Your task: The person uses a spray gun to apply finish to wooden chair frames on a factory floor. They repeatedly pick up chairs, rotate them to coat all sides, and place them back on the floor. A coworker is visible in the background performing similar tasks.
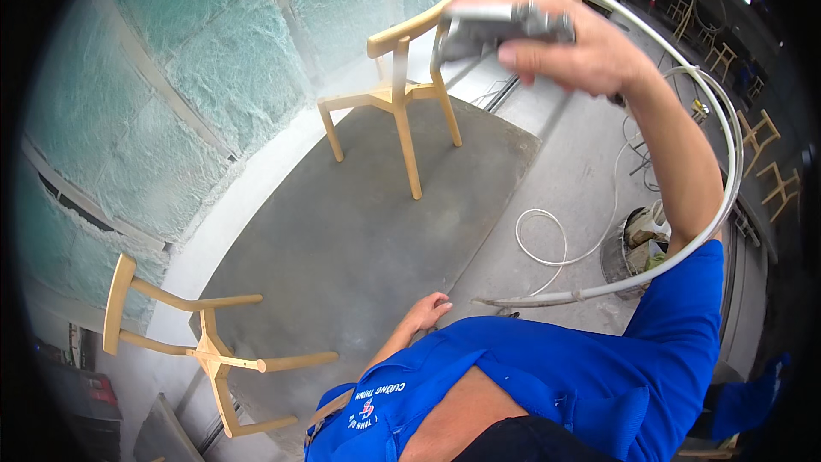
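- Room: a wall (pixel 218 51) lined with pale green filter sheeting bounds the left and far side; more wooden chairs (pixel 759 139) are at the far right.
- Floor (pixel 560 150): pale grey, carrying a dark grey panel (pixel 359 248).
- Far chair frame (pixel 400 98): seatless, light wood, standing on the panel's far end.
- Near chair frame (pixel 218 359): light wood, at the panel's left edge; backrest toward the left, legs toward the middle.
- Right hand (pixel 590 47): raised, fingers wrapped around a grey spray gun (pixel 496 30), blurred, in front of the far frame's backrest; contact not discernible.
- Left hand (pixel 428 310): low, near the body; fingers loosely bent, any grasp not discernible.
- Edges: panel curved at left, straight at right; the frames stay well apart, with panel between.
- Right side: a thick white hose (pixel 734 154) arcs around the right arm; a bucket (pixel 614 261) is just beside it.
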{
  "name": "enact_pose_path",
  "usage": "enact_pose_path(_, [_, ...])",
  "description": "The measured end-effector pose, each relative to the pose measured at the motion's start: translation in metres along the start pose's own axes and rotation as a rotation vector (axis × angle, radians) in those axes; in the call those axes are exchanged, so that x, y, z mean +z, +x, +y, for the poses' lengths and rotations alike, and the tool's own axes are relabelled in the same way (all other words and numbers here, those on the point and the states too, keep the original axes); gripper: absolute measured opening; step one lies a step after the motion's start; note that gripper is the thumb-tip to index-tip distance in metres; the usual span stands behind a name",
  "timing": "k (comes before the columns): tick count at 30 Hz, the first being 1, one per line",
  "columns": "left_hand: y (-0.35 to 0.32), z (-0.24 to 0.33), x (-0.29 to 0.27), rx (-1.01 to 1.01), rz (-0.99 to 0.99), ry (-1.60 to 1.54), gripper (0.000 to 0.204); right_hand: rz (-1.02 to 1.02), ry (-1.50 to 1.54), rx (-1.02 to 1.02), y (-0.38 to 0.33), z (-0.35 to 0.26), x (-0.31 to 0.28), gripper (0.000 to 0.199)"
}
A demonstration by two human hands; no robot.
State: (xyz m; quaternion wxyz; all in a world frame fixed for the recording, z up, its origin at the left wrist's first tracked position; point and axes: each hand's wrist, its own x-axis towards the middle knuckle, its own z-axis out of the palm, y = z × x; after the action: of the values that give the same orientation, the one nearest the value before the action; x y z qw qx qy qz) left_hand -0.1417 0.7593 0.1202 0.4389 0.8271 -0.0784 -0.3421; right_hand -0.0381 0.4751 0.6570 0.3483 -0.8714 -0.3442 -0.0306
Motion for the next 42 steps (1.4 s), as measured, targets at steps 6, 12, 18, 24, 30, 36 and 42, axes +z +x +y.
enact_pose_path(6, [0.072, -0.055, 0.029, -0.164, 0.136, 0.101, 0.046, -0.132, -0.008, -0.284, -0.056, 0.072, 0.005, 0.057])
enact_pose_path(12, [0.127, -0.094, 0.083, -0.374, 0.188, 0.156, 0.042, 0.047, 0.136, 0.078, -0.154, 0.183, -0.011, 0.059])
enact_pose_path(18, [0.165, -0.063, 0.038, -0.348, 0.305, 0.143, 0.041, 0.266, 0.367, 0.57, -0.215, 0.292, -0.001, 0.064])
enact_pose_path(24, [0.253, -0.009, -0.198, -0.236, 0.791, 0.242, 0.036, 0.469, 0.458, 0.682, -0.211, 0.348, 0.015, 0.075])
enact_pose_path(30, [0.368, 0.042, -0.453, -0.102, 1.141, 0.595, 0.037, 0.551, 0.365, 0.919, -0.179, 0.367, 0.015, 0.081])
enact_pose_path(36, [0.411, 0.113, -0.557, -0.482, 0.899, 0.951, 0.047, 0.599, 0.302, 1.048, -0.139, 0.369, 0.014, 0.085])
enact_pose_path(42, [0.375, 0.124, -0.557, -0.598, 0.69, 1.067, 0.044, 0.524, 0.313, 1.051, -0.106, 0.377, 0.006, 0.083])
